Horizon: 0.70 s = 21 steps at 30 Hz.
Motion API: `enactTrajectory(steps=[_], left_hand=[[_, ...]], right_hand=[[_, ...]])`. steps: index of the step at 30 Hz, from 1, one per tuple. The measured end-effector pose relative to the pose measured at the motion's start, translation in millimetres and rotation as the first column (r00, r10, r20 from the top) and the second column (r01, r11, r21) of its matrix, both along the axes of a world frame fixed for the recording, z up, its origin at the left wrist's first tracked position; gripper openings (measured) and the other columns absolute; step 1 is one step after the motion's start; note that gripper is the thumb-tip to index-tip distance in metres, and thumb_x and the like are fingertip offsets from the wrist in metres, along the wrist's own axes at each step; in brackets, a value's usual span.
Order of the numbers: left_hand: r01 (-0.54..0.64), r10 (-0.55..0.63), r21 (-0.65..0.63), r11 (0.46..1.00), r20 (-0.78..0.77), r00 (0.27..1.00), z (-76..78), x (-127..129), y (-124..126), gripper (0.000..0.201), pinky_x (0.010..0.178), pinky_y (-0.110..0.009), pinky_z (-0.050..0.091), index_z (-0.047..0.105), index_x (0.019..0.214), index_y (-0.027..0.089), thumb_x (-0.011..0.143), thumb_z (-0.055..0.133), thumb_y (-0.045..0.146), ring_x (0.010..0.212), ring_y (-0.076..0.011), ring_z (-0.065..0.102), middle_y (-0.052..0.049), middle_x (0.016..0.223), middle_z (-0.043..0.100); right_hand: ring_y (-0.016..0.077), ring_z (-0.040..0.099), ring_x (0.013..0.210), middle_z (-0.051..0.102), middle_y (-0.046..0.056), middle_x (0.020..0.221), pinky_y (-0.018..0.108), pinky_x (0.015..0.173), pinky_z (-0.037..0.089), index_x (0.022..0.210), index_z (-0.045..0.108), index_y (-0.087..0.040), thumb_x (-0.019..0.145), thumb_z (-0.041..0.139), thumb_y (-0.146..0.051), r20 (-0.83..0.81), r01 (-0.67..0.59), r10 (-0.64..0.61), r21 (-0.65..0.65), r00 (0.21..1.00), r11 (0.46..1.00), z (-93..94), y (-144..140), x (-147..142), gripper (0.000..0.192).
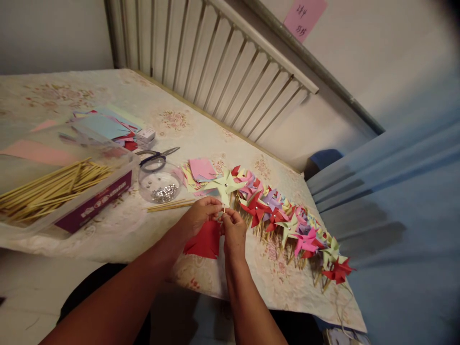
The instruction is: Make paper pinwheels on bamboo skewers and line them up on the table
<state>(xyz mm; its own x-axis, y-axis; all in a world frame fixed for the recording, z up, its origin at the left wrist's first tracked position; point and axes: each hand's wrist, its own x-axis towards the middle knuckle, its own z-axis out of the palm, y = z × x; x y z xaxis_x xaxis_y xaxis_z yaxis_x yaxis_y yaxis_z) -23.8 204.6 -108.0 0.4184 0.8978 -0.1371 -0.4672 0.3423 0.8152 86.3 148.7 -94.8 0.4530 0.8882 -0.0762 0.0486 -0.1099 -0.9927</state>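
Both hands [219,218] hide most of the pinwheel's stick [224,209].

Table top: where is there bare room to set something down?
Bare cloth lies along the far edge by the headboard rails, beyond the scissors. Crowded: pinwheel row, stick box, paper stack.

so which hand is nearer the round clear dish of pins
Left. The left hand sits just right of the dish; the right hand is farther right, beyond the left.
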Motion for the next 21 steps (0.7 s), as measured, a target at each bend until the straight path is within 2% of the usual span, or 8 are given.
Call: enactTrajectory(steps=[6,14,21], left_hand=[[-0.134,0.134,0.011,0.991,-0.018,0.991,0.2,0.1,3.2,0.029,0.057,-0.022,0.036,0.06,0.077,0.015,0.064,0.078,0.034,0.056,-0.0073,0.047,0.004,0.067,0.055],[-0.159,0.159,0.016,0.987,-0.049,0.986,-0.8,0.8,4.5,0.033,0.054,-0.023,0.032,0.052,0.068,0.017,0.064,0.074,0.041,0.053,-0.0082,0.044,0.005,0.059,0.05],[-0.184,0.187,0.036,0.982,-0.098,0.978,-0.6,1.2,5.7,0.029,0.054,-0.023,0.033,0.05,0.064,0.019,0.062,0.072,0.038,0.052,-0.0084,0.044,0.006,0.057,0.048]], right_hand=[[0.0083,0.039,0.043,0.057,-0.006,0.06,0.022,0.042,0.032,0.089,0.068,-0.016,0.071,0.062,-0.033,0.011,-0.027,0.028,-0.032,1.0,0.999,-0.1,3.1,-11.0,0.026],[0.0109,0.045,0.049,0.062,-0.004,0.063,0.023,0.048,0.035,0.084,0.069,-0.017,0.069,0.063,-0.035,0.056,-0.038,0.039,-0.029,0.998,0.999,-2.5,5.9,-15.5,0.024],[0.0098,0.041,0.044,0.056,-0.007,0.056,0.023,0.043,0.031,0.084,0.067,-0.018,0.069,0.061,-0.035,0.049,-0.067,0.069,-0.046,0.996,0.997,-0.3,4.0,-16.8,0.023]])
